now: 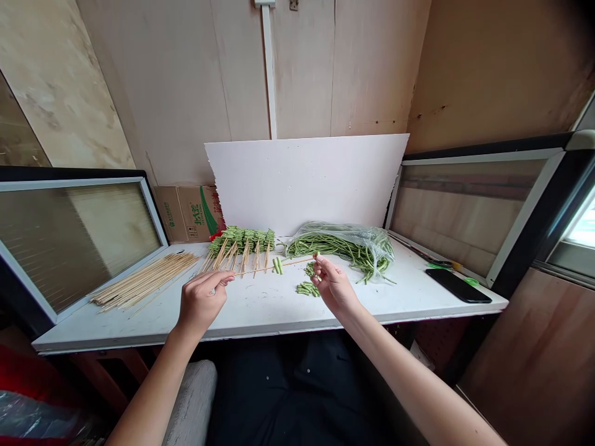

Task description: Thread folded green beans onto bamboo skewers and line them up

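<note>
A thin bamboo skewer (pixel 260 270) stretches nearly level between my two hands above the table. My left hand (pixel 202 298) is closed around its left end. At the other end, the fingertips of my right hand (pixel 335 286) pinch a small cut bean piece against the skewer's tip; the fingers mostly hide it. Below my right hand lies a small pile of cut green bean pieces (pixel 307 288). A few more bean pieces (pixel 277 266) lie side by side under the skewer. Behind my left hand are stacked skewers threaded with beans (pixel 246 239), sticks pointing toward me.
Bare bamboo skewers (pixel 144 284) lie spread at the left of the white table (pixel 260 316). A clear plastic bag of long beans (pixel 341 244) is at the back. A black phone (pixel 458 285) rests near the right edge. A cardboard box (pixel 186 214) and white board (pixel 307 183) stand behind.
</note>
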`<state>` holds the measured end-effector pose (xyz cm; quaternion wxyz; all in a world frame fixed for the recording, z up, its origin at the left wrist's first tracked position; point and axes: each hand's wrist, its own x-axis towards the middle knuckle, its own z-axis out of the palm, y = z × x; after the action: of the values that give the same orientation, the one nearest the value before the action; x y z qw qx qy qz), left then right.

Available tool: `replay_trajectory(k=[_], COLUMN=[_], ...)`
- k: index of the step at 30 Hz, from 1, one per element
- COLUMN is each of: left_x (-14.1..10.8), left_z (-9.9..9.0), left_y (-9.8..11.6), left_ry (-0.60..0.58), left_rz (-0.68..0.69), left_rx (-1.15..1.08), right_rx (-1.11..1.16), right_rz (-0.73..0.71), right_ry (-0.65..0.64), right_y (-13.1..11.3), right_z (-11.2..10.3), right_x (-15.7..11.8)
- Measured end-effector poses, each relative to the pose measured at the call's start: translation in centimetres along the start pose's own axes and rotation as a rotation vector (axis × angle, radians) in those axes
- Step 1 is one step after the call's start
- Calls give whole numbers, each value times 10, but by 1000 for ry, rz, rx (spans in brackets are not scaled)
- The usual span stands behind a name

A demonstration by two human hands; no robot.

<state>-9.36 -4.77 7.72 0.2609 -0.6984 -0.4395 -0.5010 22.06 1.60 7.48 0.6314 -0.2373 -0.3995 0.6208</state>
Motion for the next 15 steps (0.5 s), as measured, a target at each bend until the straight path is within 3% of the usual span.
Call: replay_trajectory(k=[5, 10, 15], left_x=[4, 5, 5], left_z=[-8, -12, -13], left_y=[-4, -16, -21], left_ry=[-45, -232, -343], left_rz=[-23, -118, -190], left_rx=[-10, -126, -211], right_rx=[-48, -82, -120], right_rz=[-14, -53, -111], right_ry=[14, -29, -58], right_y=[14, 13, 11], right_z=[1, 5, 6], right_x=[-3, -6, -5])
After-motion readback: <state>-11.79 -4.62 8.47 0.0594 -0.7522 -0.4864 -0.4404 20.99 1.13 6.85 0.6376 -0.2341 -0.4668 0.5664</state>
